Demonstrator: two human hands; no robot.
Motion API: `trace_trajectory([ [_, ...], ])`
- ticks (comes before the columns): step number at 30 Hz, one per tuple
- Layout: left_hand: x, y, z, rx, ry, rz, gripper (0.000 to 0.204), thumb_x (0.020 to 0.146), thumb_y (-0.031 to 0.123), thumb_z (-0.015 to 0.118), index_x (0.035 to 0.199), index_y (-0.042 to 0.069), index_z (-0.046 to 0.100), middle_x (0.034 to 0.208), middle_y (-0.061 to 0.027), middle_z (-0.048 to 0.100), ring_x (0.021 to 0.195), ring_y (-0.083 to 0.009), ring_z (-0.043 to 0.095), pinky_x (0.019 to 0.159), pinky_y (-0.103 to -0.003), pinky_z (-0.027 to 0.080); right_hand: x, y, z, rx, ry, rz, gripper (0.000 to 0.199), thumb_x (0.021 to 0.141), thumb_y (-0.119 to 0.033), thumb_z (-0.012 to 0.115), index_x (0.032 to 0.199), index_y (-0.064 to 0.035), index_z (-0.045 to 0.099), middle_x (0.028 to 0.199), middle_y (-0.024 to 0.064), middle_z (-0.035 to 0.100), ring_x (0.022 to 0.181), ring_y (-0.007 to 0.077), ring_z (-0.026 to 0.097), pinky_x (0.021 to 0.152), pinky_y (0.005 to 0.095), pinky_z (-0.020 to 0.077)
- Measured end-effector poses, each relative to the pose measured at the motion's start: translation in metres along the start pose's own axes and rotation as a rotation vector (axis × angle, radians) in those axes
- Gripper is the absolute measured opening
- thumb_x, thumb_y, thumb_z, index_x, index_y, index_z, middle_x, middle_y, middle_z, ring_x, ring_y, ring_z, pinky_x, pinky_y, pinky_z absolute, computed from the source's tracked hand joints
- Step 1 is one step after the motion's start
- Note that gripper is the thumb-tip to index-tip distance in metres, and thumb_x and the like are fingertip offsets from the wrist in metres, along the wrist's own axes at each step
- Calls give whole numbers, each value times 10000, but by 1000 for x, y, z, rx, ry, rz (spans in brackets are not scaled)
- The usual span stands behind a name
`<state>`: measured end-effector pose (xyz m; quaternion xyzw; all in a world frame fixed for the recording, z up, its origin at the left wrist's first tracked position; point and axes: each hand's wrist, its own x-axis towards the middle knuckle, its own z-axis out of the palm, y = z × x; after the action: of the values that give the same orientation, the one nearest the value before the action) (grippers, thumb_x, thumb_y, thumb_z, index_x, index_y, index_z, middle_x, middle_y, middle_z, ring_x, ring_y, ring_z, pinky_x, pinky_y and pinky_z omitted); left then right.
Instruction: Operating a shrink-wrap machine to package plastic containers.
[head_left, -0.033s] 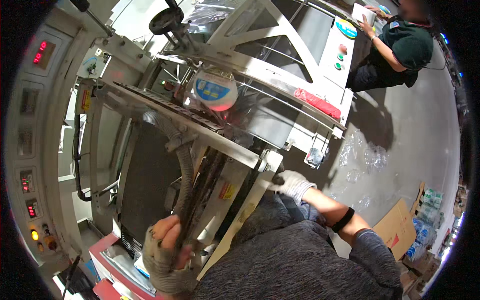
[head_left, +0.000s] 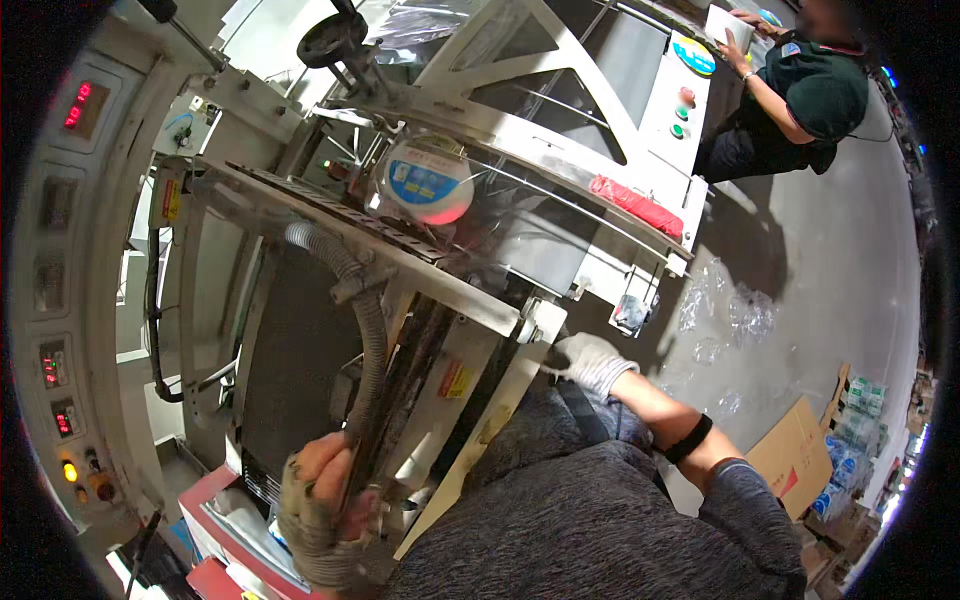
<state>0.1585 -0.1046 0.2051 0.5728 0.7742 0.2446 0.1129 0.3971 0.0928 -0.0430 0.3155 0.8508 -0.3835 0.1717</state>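
My left hand (head_left: pixel 322 510), in a worn tan glove with bare fingertips, curls round the lower end of a long dark bar (head_left: pixel 415 345) on the packing machine. A ribbed grey hose (head_left: pixel 372 350) runs down to just above its fingers. My right hand (head_left: pixel 592 364), in a pale knit glove, is bent against the near corner of the white machine frame (head_left: pixel 540 325); its fingertips are in shadow, so what they grip is hidden. Past the bar, a round white pack with a blue label (head_left: pixel 428 182) sits under clear film beside the grey conveyor belt (head_left: pixel 540 240).
A control panel with red digits (head_left: pixel 80 105) stands on the left. A red roll (head_left: pixel 637 207) lies along the conveyor's white side rail. Crumpled clear film (head_left: pixel 750 312) and a cardboard sheet (head_left: pixel 792 458) are on the right. A co-worker (head_left: pixel 815 95) holds a white object at the far right.
My left hand has shifted slightly left, still curled round the bar. The round pack has moved a little. My right hand stays at the frame corner.
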Motion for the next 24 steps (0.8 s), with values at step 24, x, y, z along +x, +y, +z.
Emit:
trace_trajectory([
  [24, 100, -193, 57, 266, -386, 44, 700, 650, 252, 715, 1243, 79, 386, 1219, -132, 423, 1123, -341, 403, 928, -434, 351, 130, 1, -94, 524, 478, 250, 457, 729, -377, 656, 1012, -25, 590, 895, 136, 632, 827, 252, 600, 744, 310, 448],
])
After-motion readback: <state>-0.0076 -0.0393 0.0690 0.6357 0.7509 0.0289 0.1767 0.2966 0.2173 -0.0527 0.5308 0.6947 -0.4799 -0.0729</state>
